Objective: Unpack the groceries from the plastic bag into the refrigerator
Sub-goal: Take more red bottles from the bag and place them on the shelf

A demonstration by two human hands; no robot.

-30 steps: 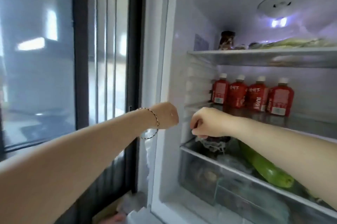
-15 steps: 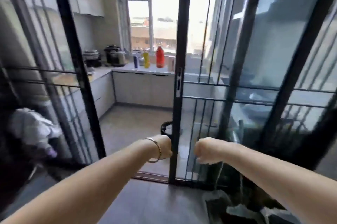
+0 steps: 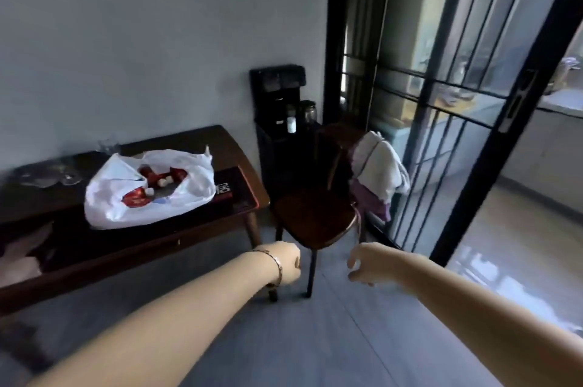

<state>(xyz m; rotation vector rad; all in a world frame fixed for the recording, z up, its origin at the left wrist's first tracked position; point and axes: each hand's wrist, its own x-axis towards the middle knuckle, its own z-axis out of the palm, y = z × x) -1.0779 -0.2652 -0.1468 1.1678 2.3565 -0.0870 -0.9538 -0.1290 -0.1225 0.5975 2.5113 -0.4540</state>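
A white plastic bag (image 3: 148,188) lies open on a dark wooden table (image 3: 202,225) at the left. Red bottles with white caps (image 3: 164,178) show through its mouth. My left hand (image 3: 285,262), with a bracelet on the wrist, hangs in a loose fist over the floor, right of the table's near corner. My right hand (image 3: 367,263) is held out beside it with fingers loosely curled and nothing in them. Both hands are well short of the bag. The refrigerator is out of view.
A dark wooden chair (image 3: 315,222) stands just beyond my hands, with clothes (image 3: 380,175) draped on its back. A black water dispenser (image 3: 280,121) stands against the wall behind it. Black-framed glass sliding doors (image 3: 473,121) fill the right side. Glassware (image 3: 53,172) sits on the table's far left.
The view swung left from the open refrigerator, past the glass doors, to the table with the bag. My right hand left the fridge shelf and now holds nothing.
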